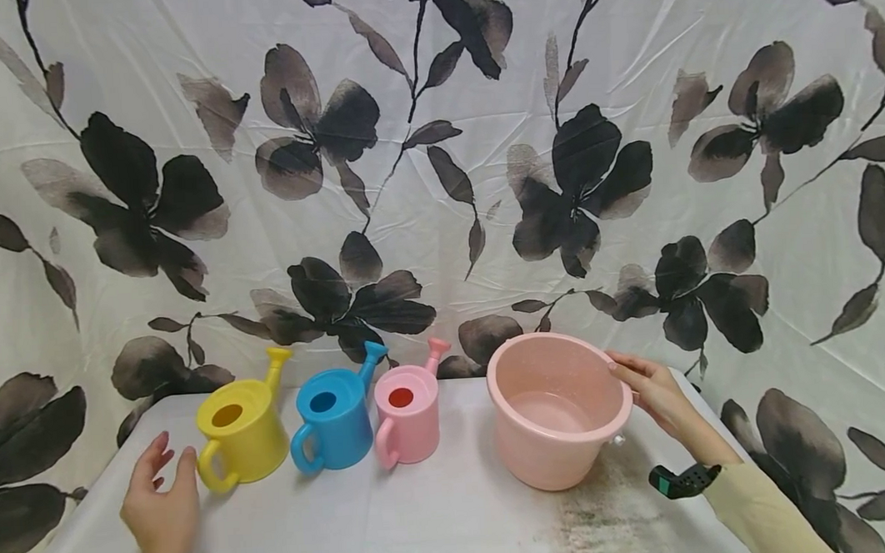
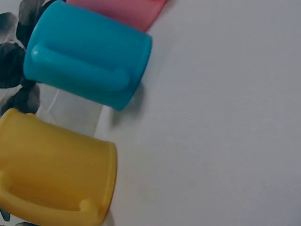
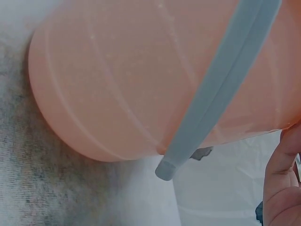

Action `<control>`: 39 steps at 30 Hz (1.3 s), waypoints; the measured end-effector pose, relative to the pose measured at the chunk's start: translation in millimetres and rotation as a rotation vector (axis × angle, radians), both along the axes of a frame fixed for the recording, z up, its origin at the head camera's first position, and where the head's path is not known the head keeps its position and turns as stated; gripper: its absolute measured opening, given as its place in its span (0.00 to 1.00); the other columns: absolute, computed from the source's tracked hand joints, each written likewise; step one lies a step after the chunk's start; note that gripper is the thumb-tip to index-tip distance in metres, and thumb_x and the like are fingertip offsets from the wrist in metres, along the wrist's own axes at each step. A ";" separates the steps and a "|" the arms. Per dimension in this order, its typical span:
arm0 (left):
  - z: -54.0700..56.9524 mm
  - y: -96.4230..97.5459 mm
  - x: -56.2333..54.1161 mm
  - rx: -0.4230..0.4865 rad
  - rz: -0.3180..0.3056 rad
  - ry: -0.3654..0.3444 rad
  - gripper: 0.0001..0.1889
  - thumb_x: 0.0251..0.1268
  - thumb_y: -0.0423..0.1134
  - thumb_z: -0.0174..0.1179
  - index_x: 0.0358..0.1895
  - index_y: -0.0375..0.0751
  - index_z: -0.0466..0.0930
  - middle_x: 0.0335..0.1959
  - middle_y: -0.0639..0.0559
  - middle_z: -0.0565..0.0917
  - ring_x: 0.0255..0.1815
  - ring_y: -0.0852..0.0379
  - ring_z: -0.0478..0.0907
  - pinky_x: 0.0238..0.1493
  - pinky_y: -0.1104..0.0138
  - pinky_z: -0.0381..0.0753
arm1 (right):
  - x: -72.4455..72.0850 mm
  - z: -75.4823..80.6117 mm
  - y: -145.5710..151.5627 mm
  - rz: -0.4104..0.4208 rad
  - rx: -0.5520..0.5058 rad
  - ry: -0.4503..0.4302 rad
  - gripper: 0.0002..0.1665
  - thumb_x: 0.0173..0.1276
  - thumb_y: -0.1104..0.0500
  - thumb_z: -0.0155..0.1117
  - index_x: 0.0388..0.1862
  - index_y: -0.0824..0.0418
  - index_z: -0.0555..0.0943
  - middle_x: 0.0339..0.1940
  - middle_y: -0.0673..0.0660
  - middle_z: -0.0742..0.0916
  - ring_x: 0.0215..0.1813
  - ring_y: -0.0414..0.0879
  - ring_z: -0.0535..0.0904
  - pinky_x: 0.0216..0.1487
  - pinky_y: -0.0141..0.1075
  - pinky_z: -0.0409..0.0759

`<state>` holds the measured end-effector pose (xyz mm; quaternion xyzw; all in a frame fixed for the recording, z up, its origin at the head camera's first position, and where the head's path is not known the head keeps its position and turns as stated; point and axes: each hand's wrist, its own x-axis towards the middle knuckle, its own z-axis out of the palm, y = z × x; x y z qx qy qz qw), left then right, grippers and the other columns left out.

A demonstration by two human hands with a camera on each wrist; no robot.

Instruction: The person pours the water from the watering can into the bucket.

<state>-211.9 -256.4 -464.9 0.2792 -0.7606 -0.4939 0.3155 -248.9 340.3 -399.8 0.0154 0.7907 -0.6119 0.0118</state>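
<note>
A pink bucket (image 1: 550, 463) stands upright on the right of the table, and my right hand (image 1: 659, 395) holds its rim at the right side. In the right wrist view a pale handle (image 3: 218, 89) slants across the bucket wall (image 3: 122, 84), and part of the right hand (image 3: 284, 174) shows below the rim. My left hand (image 1: 163, 504) is beside the yellow watering can (image 1: 252, 441), fingers loosely bent and holding nothing. To the right of that can stand a blue watering can (image 1: 340, 436) and a pink watering can (image 1: 416, 424), all upright with spouts pointing back.
The white table (image 1: 426, 528) has a dark, smudged stain (image 1: 605, 510) in front of the bucket. Behind it hangs a white cloth (image 1: 440, 226) with dark flowers. A black band (image 1: 682, 481) sits on the right wrist.
</note>
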 end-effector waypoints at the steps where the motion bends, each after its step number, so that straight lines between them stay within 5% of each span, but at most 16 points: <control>1: -4.6 -1.4 -2.3 -0.002 -0.020 -0.009 0.27 0.73 0.50 0.48 0.72 0.48 0.63 0.72 0.51 0.66 0.72 0.50 0.63 0.72 0.53 0.57 | 0.5 0.2 -0.1 0.002 0.003 0.000 0.38 0.75 0.49 0.53 0.73 0.71 0.57 0.73 0.70 0.64 0.46 0.21 0.75 0.48 0.24 0.78; 6: -29.0 -5.5 -16.1 -0.018 -0.030 -0.095 0.29 0.69 0.57 0.51 0.71 0.52 0.64 0.71 0.52 0.69 0.68 0.52 0.66 0.67 0.60 0.62 | 0.4 0.0 -1.5 0.003 -0.006 -0.001 0.38 0.75 0.50 0.53 0.73 0.72 0.57 0.72 0.71 0.64 0.45 0.21 0.76 0.47 0.24 0.78; 9: -33.4 -4.6 -17.5 -0.008 -0.055 -0.091 0.31 0.69 0.57 0.52 0.71 0.49 0.64 0.70 0.47 0.69 0.66 0.50 0.66 0.67 0.60 0.62 | -0.4 -0.2 -2.4 0.002 -0.016 -0.003 0.38 0.75 0.50 0.53 0.72 0.72 0.57 0.72 0.70 0.65 0.45 0.23 0.76 0.47 0.25 0.79; 13: -25.1 5.9 -12.3 0.015 -0.071 -0.073 0.31 0.69 0.56 0.51 0.70 0.44 0.64 0.70 0.42 0.68 0.65 0.46 0.65 0.70 0.59 0.62 | -0.8 -0.5 -2.2 -0.003 -0.009 -0.004 0.37 0.75 0.50 0.53 0.72 0.72 0.57 0.72 0.70 0.66 0.45 0.22 0.76 0.46 0.24 0.79; 15: -20.4 11.3 -10.2 0.019 -0.051 -0.088 0.31 0.69 0.57 0.50 0.69 0.45 0.65 0.69 0.43 0.70 0.62 0.50 0.67 0.67 0.68 0.66 | -1.1 -0.7 -2.1 -0.009 -0.003 -0.005 0.37 0.75 0.50 0.52 0.72 0.72 0.57 0.72 0.70 0.66 0.45 0.22 0.76 0.46 0.24 0.79; 18: -13.5 15.1 -7.0 0.039 -0.047 -0.096 0.31 0.69 0.57 0.50 0.68 0.42 0.66 0.67 0.41 0.71 0.57 0.52 0.69 0.57 0.76 0.71 | -1.6 -1.1 -2.2 -0.014 0.000 -0.007 0.38 0.75 0.49 0.53 0.72 0.72 0.57 0.72 0.70 0.65 0.45 0.21 0.76 0.47 0.24 0.78; 21: -11.0 16.2 -5.7 0.047 -0.026 -0.124 0.31 0.68 0.58 0.50 0.67 0.44 0.68 0.65 0.42 0.74 0.49 0.60 0.68 0.40 0.89 0.65 | -2.2 -1.8 -2.6 -0.013 0.001 -0.007 0.39 0.74 0.48 0.53 0.72 0.72 0.58 0.72 0.71 0.65 0.44 0.21 0.76 0.47 0.23 0.78; 28: -13.1 14.9 -4.3 0.066 -0.020 -0.101 0.30 0.68 0.57 0.51 0.66 0.41 0.70 0.62 0.39 0.74 0.38 0.74 0.62 0.33 0.90 0.62 | -1.0 -2.0 -3.6 -0.009 -0.004 -0.011 0.38 0.75 0.48 0.52 0.73 0.71 0.57 0.73 0.71 0.64 0.45 0.21 0.75 0.47 0.23 0.78; 39: -19.6 14.5 -7.9 -0.024 -0.009 -0.027 0.27 0.68 0.53 0.54 0.61 0.37 0.74 0.46 0.48 0.77 0.35 0.77 0.61 0.33 0.90 0.61 | 0.2 -0.1 -1.0 -0.013 0.004 -0.004 0.38 0.75 0.49 0.51 0.73 0.72 0.57 0.72 0.71 0.65 0.45 0.22 0.76 0.47 0.24 0.79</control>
